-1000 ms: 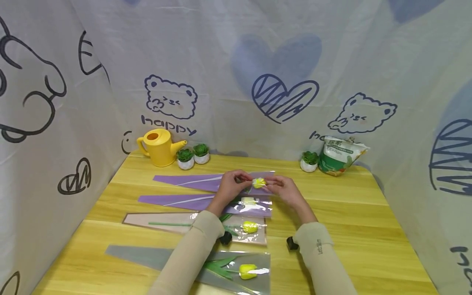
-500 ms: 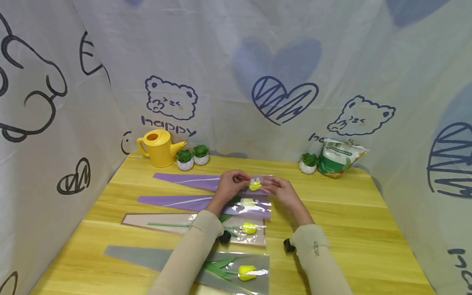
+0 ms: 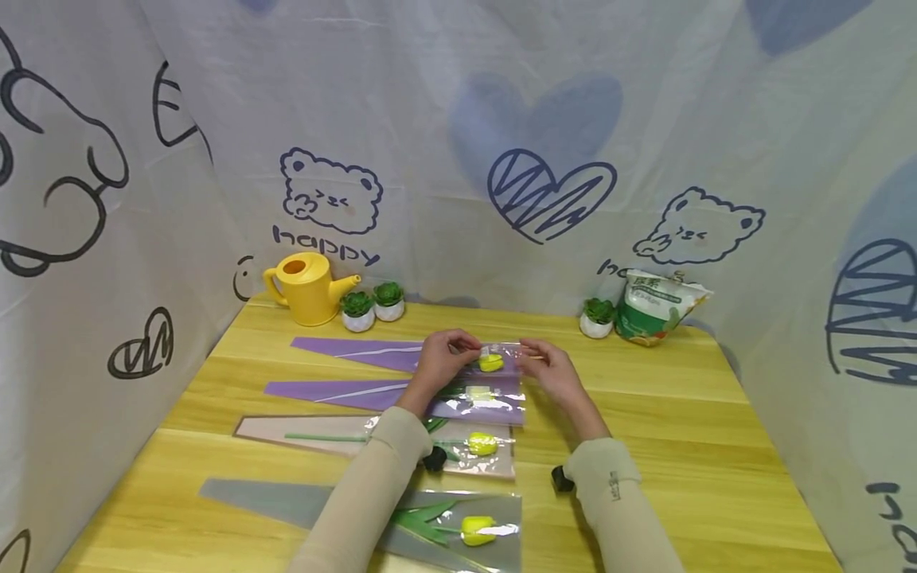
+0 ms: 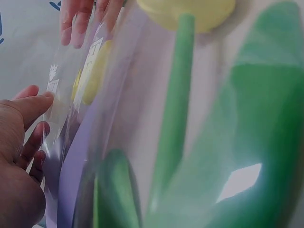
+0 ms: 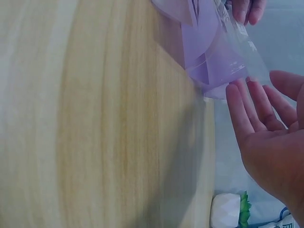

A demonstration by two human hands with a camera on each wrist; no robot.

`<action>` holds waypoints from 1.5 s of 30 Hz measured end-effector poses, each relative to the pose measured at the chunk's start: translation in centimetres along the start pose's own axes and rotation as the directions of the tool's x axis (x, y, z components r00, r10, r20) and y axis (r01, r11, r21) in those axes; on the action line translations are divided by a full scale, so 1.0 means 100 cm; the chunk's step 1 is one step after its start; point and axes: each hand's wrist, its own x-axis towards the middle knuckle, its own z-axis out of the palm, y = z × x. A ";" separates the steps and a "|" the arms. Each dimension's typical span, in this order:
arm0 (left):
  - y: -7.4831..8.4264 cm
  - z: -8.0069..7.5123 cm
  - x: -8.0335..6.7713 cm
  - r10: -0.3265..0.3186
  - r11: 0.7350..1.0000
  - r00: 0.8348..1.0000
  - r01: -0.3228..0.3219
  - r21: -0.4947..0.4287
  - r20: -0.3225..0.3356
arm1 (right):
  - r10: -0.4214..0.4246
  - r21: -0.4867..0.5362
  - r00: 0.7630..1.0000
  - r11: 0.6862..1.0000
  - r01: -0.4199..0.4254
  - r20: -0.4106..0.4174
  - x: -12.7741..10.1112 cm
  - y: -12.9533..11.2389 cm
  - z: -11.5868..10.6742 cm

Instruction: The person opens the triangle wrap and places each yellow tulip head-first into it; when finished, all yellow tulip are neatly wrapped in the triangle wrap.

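Note:
A purple flower sleeve [image 3: 380, 353] with a clear front lies farthest back, with a yellow tulip head [image 3: 490, 363] inside near its wide end. My left hand [image 3: 442, 362] pinches the clear film [image 4: 54, 114] along the far edge beside the tulip. My right hand [image 3: 550, 370] is at the wide open end, its fingers [image 5: 256, 102] extended and fingertips right at the film's edge. In the left wrist view, the right hand's fingertips [image 4: 80, 23] show against the same film. The tulip's stem is partly hidden behind my left hand.
Nearer me lie another purple sleeve [image 3: 344, 389], a pale pink sleeve [image 3: 265, 427] and a grey sleeve [image 3: 279, 497], each with a yellow tulip. A yellow watering can [image 3: 308, 290], small potted succulents [image 3: 358, 310] and a green-white bag [image 3: 653, 309] line the back.
My right hand has drawn back slightly from the tulip to the sleeve's end. The tulip head has shifted a little left and down, deeper in the sleeve.

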 end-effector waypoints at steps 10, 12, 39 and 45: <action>0.002 -0.002 0.002 0.008 1.000 1.000 -0.008 0.027 -0.011 | -0.040 -0.077 0.999 0.996 0.039 -0.022 0.000 -0.002 -0.004; 0.002 -0.002 0.003 0.009 1.000 1.000 -0.009 0.026 -0.015 | -0.046 -0.087 0.999 0.995 0.043 -0.029 0.000 -0.004 -0.004; -0.020 -0.062 -0.012 0.018 0.958 0.987 -0.063 0.279 0.160 | -0.002 -0.157 0.999 0.988 0.008 0.038 0.001 0.014 0.006; -0.030 -0.084 -0.015 0.003 0.948 0.980 -0.066 0.311 0.200 | -0.005 -0.157 0.999 0.988 0.010 0.037 0.003 0.017 0.004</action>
